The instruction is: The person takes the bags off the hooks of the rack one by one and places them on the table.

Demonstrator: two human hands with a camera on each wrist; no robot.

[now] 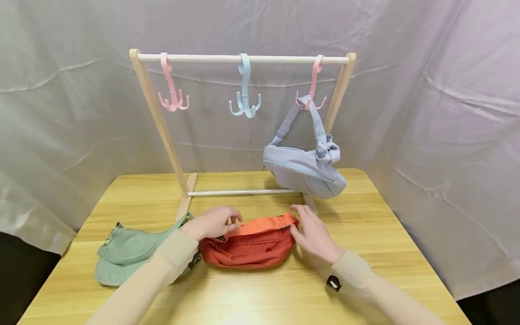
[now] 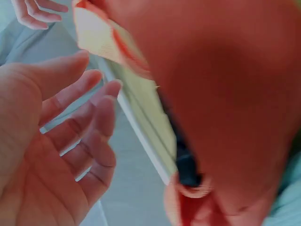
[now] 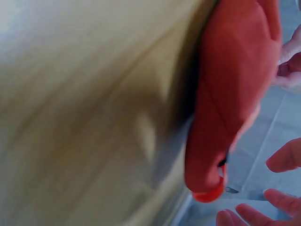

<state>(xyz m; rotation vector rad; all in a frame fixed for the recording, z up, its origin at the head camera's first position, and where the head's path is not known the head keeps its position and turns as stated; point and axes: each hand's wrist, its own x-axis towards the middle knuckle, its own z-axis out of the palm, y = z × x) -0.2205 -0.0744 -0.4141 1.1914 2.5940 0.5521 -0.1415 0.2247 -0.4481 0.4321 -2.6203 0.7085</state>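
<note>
On the wooden table lies a red waist bag (image 1: 253,250) with an orange strap (image 1: 260,226) along its top. My left hand (image 1: 213,222) is over the bag's left end. In the left wrist view its fingers (image 2: 80,132) are loosely bent beside the bag, with a gap in between. At the bag's right end is my right hand (image 1: 316,235), thumb and fingers spread around the corner. The right wrist view has these fingers (image 3: 282,202) apart from the red fabric, holding nothing. A black buckle (image 2: 188,167) shows at the strap's end.
Behind the bag stands a wooden rack (image 1: 162,122) with a pink hook (image 1: 174,97), a light blue hook (image 1: 245,97) and another pink hook (image 1: 313,81). A pale blue bag (image 1: 298,167) hangs from the right one. A green bag (image 1: 130,246) lies at left, partly behind my left forearm.
</note>
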